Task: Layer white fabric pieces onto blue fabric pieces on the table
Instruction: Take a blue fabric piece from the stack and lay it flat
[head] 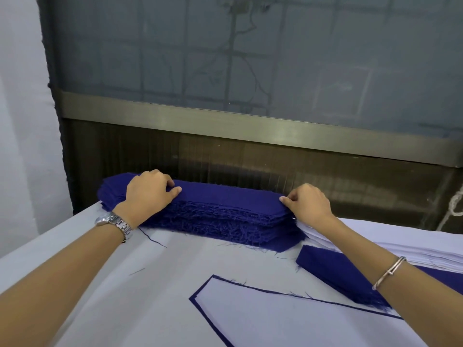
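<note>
Left hand (149,190), right hand (309,204) — blue stack (225,205)

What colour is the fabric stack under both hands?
Dark blue stack with frayed edges; seen best in the head view.

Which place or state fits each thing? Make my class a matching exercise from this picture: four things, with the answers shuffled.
1 blue stack
2 left hand
3 right hand
4 white piece

a pinches the stack's right end
b lies on a blue piece
c at the table's far edge
d grips the stack's left end

Pairs: 1-c, 2-d, 3-a, 4-b
</note>
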